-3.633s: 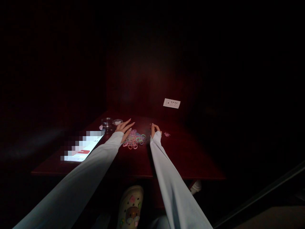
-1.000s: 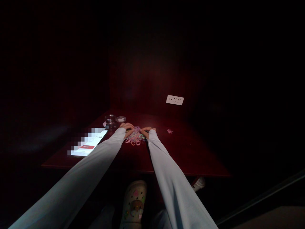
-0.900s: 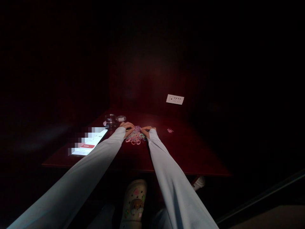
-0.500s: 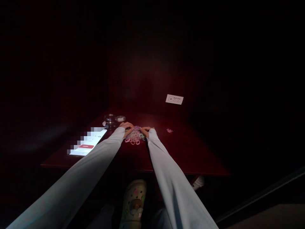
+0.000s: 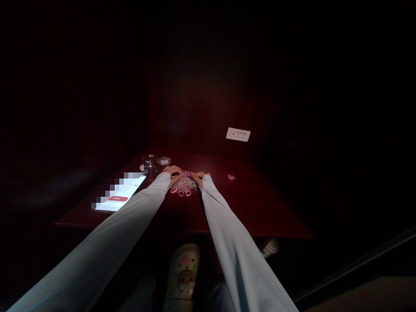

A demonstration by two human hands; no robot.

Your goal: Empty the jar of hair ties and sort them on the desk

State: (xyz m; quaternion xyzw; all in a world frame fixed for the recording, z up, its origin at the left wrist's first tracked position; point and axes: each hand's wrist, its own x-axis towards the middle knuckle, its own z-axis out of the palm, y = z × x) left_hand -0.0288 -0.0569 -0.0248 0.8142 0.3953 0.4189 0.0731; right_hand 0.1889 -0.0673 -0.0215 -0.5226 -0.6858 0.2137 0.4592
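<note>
A heap of small pastel hair ties, pink, purple, green and white, lies on the dark red table between my two hands. My left hand is at the heap's left side, its fingers bent inward and closed at the upper edge. From the other side my right hand reaches in, thumb and fingers pinched on the purple ties at the top. Exactly which ties each hand grips is too small to make out. Apart from the heap, to the right, is a little bunch of purple-pink hair ties.
Behind my left hand stand a clear jar and its round lid. A lit phone lies at the left of the table. A white socket plate is on the back wall. Below the front edge shows a clog.
Both hands stay at the heap in almost the same place; only slight finger movement shows. The view has shifted very slightly.
</note>
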